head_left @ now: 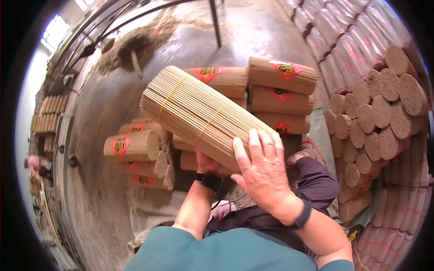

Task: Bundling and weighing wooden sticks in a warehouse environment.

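A thick bundle of tan incense sticks (181,108), bound with two yellow rubber bands, slants across the middle of the head view. My left hand (207,162) grips it from below; most of those fingers are hidden under the sticks. Flat on the bundle's near right end lies my right hand (266,180), fingers stretched out and thumb apart along the near side. Behind and below the bundle are stacked paper-wrapped rolls (282,99) with red diamond labels, and another such stack (131,144) is at the left.
Many brown bundles (379,117) are piled at the right with their ends showing. Rows of plastic-wrapped packs (343,49) stand behind them. A dark metal post (215,25) rises from the concrete floor (104,189). More bundles (50,108) lie at far left.
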`<state>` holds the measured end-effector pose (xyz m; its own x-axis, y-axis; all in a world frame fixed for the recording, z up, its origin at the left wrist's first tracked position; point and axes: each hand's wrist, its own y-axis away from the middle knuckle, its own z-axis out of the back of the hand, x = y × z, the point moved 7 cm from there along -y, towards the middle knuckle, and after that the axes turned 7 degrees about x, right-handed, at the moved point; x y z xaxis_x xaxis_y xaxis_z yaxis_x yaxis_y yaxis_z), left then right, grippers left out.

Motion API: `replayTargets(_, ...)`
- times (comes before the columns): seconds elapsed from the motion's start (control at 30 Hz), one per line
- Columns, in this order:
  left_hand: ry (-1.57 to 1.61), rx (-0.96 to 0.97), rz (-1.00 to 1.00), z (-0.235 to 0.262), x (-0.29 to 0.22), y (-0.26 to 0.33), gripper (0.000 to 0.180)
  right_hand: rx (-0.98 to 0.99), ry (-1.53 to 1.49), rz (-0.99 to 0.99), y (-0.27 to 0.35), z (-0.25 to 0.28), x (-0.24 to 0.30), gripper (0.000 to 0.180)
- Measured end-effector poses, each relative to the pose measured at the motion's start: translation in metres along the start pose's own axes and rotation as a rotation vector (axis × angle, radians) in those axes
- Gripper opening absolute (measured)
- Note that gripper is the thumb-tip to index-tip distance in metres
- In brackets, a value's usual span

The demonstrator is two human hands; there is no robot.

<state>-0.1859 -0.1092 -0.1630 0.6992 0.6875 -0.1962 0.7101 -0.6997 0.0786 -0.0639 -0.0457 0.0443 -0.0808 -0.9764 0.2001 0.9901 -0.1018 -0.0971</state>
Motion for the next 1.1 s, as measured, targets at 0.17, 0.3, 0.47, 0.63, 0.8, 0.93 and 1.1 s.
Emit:
replayTargets(0.17, -0.175, 0.299, 0.285, -0.084, 0.061, -0.023, 0.067, -0.138, -0.213, -0.195, 0.034, 0.092, -0.049, 0.112)
replayTargets(0.3, -0.369, 0.399, 0.503, -0.195, 0.128, -0.003, 0.092, -0.216, -0.415, -0.482, 0.077, 0.110, -0.110, 0.123)
replayTargets(0.47, -0.647, 0.765, 0.806, -0.250, 0.201, 0.041, 0.101, -0.508, -1.000, -0.600, 0.194, 0.111, -0.162, 0.115)
replayTargets(0.63, -0.671, 1.106, 1.019, -0.273, 0.257, 0.079, 0.103, -0.751, -1.695, -0.532, 0.315, 0.092, -0.151, 0.076)
replayTargets(0.8, -0.632, 0.786, 1.062, -0.238, 0.358, 0.084, 0.073, -1.187, -1.817, -0.479, 0.399, 0.050, -0.124, 0.069)
replayTargets(0.93, 0.227, 0.582, 1.699, -0.218, 0.414, 0.185, 0.066, -1.381, -1.935, -0.189, 0.427, 0.035, -0.110, 0.070)
replayTargets(1.1, 0.049, 0.429, 1.704, -0.175, 0.439, 0.234, 0.048, -1.370, -1.852, -0.623, 0.471, 0.045, -0.095, 0.067)
